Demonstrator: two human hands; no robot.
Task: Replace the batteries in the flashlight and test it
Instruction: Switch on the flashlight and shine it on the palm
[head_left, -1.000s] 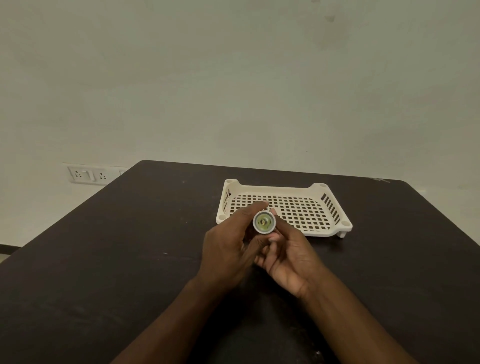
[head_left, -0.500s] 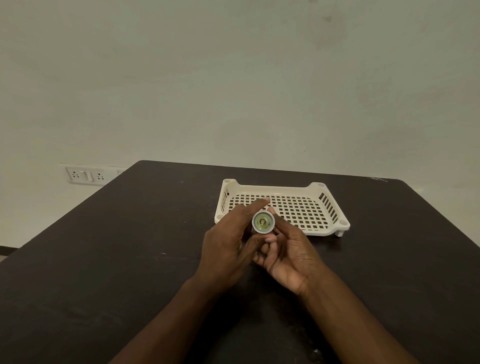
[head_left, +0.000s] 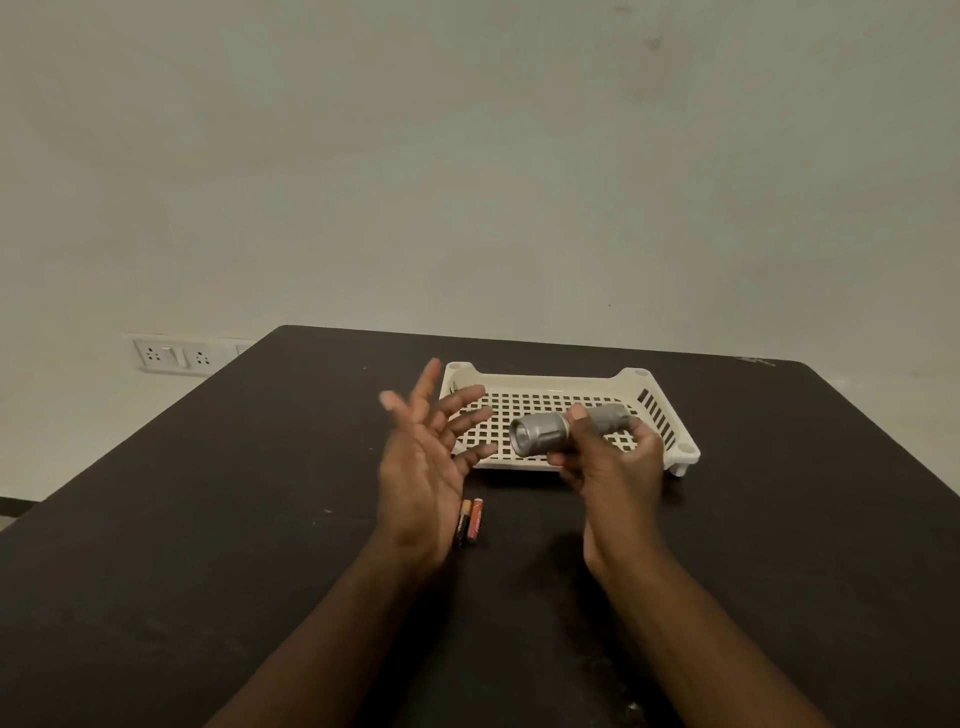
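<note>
My right hand (head_left: 610, 467) grips a small silver flashlight (head_left: 543, 434) round its body, lens end pointing left toward my other hand, held above the front of the tray. My left hand (head_left: 421, 462) is raised beside it with the palm turned toward the lens and the fingers spread, holding nothing. No beam shows on the palm. Two small batteries (head_left: 470, 521) with orange and black wrappers lie side by side on the dark table, just right of my left wrist.
A cream perforated plastic tray (head_left: 670, 415) sits on the dark table (head_left: 208, 519) behind my hands, holding nothing I can see. A wall socket plate (head_left: 166, 355) is on the wall at the left, beyond the table's far left edge.
Both hands held the flashlight with its lens facing me. Now my left hand has let go and spread open, my right has turned the lens toward it, and the batteries are uncovered.
</note>
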